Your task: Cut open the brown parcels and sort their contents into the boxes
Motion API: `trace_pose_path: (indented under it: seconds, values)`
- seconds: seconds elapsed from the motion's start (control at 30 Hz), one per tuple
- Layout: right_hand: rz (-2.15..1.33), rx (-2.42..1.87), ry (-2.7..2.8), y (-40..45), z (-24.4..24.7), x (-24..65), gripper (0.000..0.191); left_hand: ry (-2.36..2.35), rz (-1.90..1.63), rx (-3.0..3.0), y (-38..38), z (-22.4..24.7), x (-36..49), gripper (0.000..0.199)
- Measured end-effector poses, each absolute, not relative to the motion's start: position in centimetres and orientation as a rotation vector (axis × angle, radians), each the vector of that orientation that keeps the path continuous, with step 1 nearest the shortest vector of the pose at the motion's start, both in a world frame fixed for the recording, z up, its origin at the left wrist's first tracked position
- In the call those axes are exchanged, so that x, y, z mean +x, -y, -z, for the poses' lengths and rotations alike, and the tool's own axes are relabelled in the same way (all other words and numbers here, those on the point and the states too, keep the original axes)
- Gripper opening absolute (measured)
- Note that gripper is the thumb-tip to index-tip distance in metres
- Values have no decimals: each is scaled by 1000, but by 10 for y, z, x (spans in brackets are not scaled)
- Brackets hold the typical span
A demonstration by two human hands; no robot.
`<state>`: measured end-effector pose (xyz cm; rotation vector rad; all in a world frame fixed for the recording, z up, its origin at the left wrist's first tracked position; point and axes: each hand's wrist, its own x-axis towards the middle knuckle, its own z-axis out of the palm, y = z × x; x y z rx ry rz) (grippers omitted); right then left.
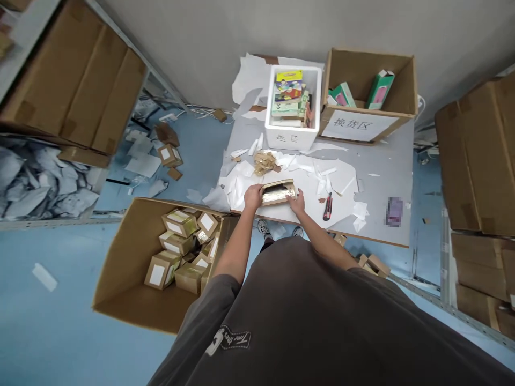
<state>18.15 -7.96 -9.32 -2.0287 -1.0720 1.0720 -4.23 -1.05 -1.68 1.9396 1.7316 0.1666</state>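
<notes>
Between my hands, over the front edge of the table, is a small open cardboard box [277,200] with something dark and a pale shiny strip inside; I cannot make out what these are. My left hand [252,197] grips its left end, and my right hand [296,203] holds the right end with the thumb near the rim. To the right of the box a red and black utility knife [328,207] lies on white paper. Crumpled brown tape [265,162] sits just behind the box among torn paper scraps.
On the table [382,177] stand a white foam bin [292,138] of packages and a labelled carton [372,126] with green and pink boxes. A large carton [124,257] of small parcels is on the left. Shelves with cartons [466,161] flank both sides.
</notes>
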Motion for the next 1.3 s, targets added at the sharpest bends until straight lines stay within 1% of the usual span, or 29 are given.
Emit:
trace_pose_path:
  seconds: [0.13,0.23,0.27,0.33,0.4,0.43,0.5,0.57,0.7,0.77,0.83,0.9,0.93,1.0,1.07,1.17,1.2,1.3]
  values:
    - [-1020,-2169,1056,35,78,181,90,-1823,-76,1719,25,16,-74,30]
    - [-981,-2228,1116,6,66,172,90,-1869,-173,1484,48,24,-80,28]
    - [-966,-2253,1145,1,62,168,90,-1881,-231,1395,56,27,-80,31]
    - [-920,-2289,1245,0,56,159,91,-1936,-345,1306,67,32,-78,47]
    - [-865,-2268,1416,10,52,145,94,-1943,-415,1455,70,33,-75,60]
    - [-844,-2235,1513,17,51,138,97,-1880,-411,1606,67,33,-72,61]
    - [-819,-2176,1635,31,52,126,102,-1635,-329,1902,58,31,-67,52]
    - [-785,-2144,1627,41,54,123,101,-1409,-226,2065,47,30,-62,41]
    - [-784,-2010,1516,53,57,152,100,-1334,-157,2132,39,31,-55,29]
    - [-779,-1969,1534,63,57,173,99,-1313,-143,2105,41,31,-54,31]
    - [-704,-2022,1619,75,57,188,93,-1284,-140,2057,44,30,-55,39]
    - [-592,-2130,1738,88,58,192,81,-1256,-122,2003,46,27,-58,47]
    - [-542,-2170,1797,93,59,192,74,-1233,-99,1988,46,26,-60,47]
    - [-466,-2157,1903,99,62,187,62,-1170,-19,1995,48,23,-65,39]
    - [-446,-2012,2028,98,64,180,53,-1123,80,2032,50,22,-67,28]
    - [-589,-1687,2305,89,67,168,43,-1139,185,2092,56,22,-67,39]
    - [-662,-1601,2391,85,67,164,41,-1157,197,2108,59,22,-65,40]
    - [-798,-1561,2476,71,63,153,42,-1192,185,2134,67,24,-61,31]
